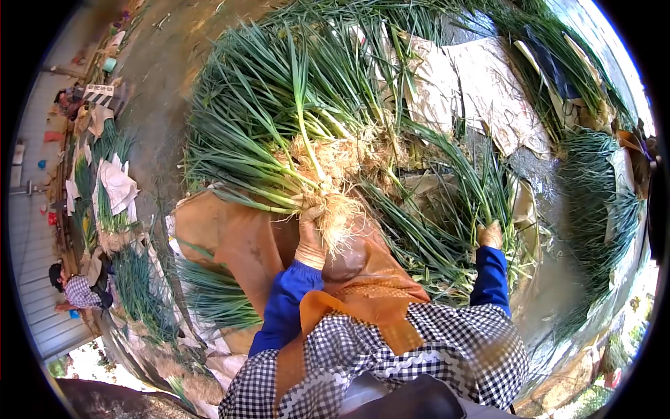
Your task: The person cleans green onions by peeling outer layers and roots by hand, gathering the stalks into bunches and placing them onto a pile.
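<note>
My left hand (309, 234) is closed round the pale stem ends of a bunch of green onions (279, 185). Its stringy, straw-coloured roots (342, 216) hang to the right of the fist, and its long leaves fan out to the upper left. Just beyond lies a large heap of the same green onions (258, 91), with root ends toward me. My right hand (490, 235), farther right, is closed on some green leaves (478, 185) above a loose leafy pile (426, 241). Leaves partly hide its fingers.
An orange-brown apron (244, 234) covers my lap. Pale sacking (488, 84) lies on wet ground at the back. More bundles (593, 209) line the right side, and others (143, 286) lie left. Another person (80, 290) in a checked top sits at far left.
</note>
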### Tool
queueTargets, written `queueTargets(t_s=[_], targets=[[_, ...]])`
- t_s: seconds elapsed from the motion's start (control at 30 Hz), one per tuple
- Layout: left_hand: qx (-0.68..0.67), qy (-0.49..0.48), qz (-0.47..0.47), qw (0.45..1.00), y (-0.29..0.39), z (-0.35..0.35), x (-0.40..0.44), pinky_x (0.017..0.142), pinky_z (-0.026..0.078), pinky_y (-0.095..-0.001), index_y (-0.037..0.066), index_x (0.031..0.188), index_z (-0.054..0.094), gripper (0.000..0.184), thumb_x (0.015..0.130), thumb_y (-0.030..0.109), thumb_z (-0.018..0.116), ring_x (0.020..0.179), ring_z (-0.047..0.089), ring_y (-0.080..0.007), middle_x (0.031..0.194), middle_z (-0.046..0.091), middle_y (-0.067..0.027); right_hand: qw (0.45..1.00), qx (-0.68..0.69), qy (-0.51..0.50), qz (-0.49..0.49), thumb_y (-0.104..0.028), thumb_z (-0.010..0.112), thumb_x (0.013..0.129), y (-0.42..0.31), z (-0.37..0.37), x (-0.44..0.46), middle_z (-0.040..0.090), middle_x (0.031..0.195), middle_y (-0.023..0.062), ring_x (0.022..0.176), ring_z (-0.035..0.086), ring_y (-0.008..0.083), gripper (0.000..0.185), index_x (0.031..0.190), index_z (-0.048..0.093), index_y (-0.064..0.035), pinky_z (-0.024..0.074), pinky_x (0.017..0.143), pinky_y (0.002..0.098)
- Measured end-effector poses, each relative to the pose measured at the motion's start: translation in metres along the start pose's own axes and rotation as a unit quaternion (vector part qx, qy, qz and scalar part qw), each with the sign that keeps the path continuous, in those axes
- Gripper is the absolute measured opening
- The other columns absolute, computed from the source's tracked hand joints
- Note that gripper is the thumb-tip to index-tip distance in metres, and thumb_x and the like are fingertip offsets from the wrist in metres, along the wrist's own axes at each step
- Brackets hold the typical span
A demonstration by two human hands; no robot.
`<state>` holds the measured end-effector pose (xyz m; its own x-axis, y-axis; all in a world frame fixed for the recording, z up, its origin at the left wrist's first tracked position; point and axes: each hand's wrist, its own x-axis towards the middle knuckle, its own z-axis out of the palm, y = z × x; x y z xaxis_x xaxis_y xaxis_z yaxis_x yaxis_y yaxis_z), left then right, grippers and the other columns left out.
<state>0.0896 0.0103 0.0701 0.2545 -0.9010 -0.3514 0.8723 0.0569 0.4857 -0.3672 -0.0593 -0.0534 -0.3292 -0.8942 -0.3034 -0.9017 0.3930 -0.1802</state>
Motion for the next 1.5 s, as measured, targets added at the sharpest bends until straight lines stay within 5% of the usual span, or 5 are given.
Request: queueTargets(t_s=[0.63, 0.9, 0.93, 1.17, 1.5], targets=[[0.009, 0.002, -0.021, 1.000, -0.004, -0.008, 0.004, 0.075, 0.055, -0.0384, 0.001, 0.112, 0.051, 0.041, 0.070, 0.005, 0.050, 0.085, 0.063, -0.0263, 0.099, 0.061, -0.0138, 0.875, 0.233, -0.075, -0.418, -0.029, 0.056, 0.084, -0.244, 0.008, -0.025, 0.061, 0.088, 0.0175, 0.072, 0.061, 0.0267, 0.031, 0.101, 0.055, -0.0023, 0.0474, 0.064, 0.0365], [-0.033, 0.080, -0.118, 0.989, 0.000, 0.058, -0.005, 0.074, 0.052, -0.0316, 0.007, 0.080, 0.051, 0.015, 0.069, -0.003, 0.052, 0.074, 0.058, -0.0162, 0.077, 0.057, -0.0034, 0.384, 0.785, -0.484, -0.052, -0.018, 0.050, 0.090, -0.222, -0.009, -0.069, 0.057, 0.083, 0.0015, 0.071, 0.055, 0.0115, 0.021, 0.105, 0.052, -0.0037, 0.0450, 0.064, 0.0248], [-0.037, 0.049, -0.122, 0.991, -0.020, 0.032, 0.002, 0.081, 0.050, -0.0342, 0.007, 0.089, 0.053, 0.021, 0.069, 0.000, 0.054, 0.083, 0.058, -0.0206, 0.085, 0.059, -0.0065, 0.614, 0.675, -0.401, -0.077, -0.017, 0.049, 0.090, -0.235, -0.028, -0.093, 0.054, 0.082, 0.0005, 0.068, 0.052, 0.0098, 0.019, 0.104, 0.051, -0.0050, 0.0438, 0.061, 0.0244], [-0.078, 0.062, -0.115, 0.988, -0.076, 0.006, 0.010, 0.088, 0.048, -0.0405, 0.005, 0.105, 0.056, 0.039, 0.067, -0.003, 0.055, 0.093, 0.058, -0.0261, 0.101, 0.060, -0.0116, 0.903, 0.255, -0.020, -0.344, -0.016, 0.051, 0.089, -0.178, 0.005, -0.078, 0.054, 0.107, 0.0108, 0.090, 0.051, 0.0225, 0.026, 0.114, 0.051, -0.0077, 0.0449, 0.080, 0.0318], [-0.027, 0.042, -0.086, 0.995, -0.051, 0.004, -0.007, 0.086, 0.050, -0.0423, 0.005, 0.119, 0.049, 0.048, 0.071, 0.003, 0.047, 0.098, 0.058, -0.0297, 0.104, 0.060, -0.0133, 0.981, 0.071, 0.024, -0.180, -0.041, 0.067, 0.073, -0.163, 0.002, 0.014, 0.060, 0.107, 0.0144, 0.097, 0.057, 0.0286, 0.051, 0.107, 0.057, -0.0031, 0.0459, 0.083, 0.0359]])
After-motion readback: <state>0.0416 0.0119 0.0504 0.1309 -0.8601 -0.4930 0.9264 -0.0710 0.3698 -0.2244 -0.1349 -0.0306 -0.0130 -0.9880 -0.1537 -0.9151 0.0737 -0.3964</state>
